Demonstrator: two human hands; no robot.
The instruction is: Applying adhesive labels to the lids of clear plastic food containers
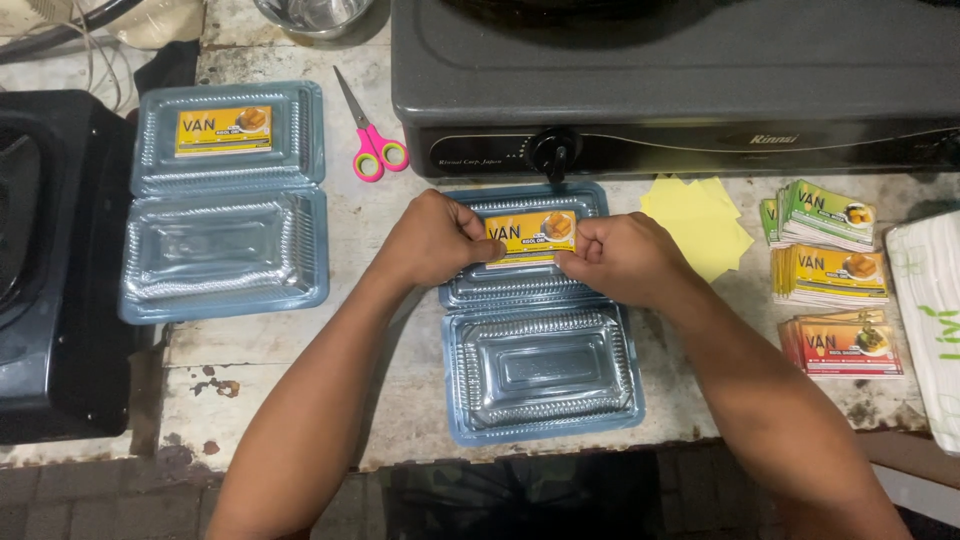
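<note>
On worn countertop [400,400], left hand [432,240] and right hand [620,258] pinch yellow label [532,236] between them.

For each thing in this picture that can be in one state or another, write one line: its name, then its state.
Centre clamshell box: open, empty, lid flat.
Yellow label: on the centre lid, pinched at both ends.
Left hand: gripping the label's left end.
Right hand: gripping the label's right end.
Left clamshell box: open, empty, labelled.
Scissors: closed, lying flat.
Label stacks: three neat piles.
Stove knob: setting unclear.
</note>
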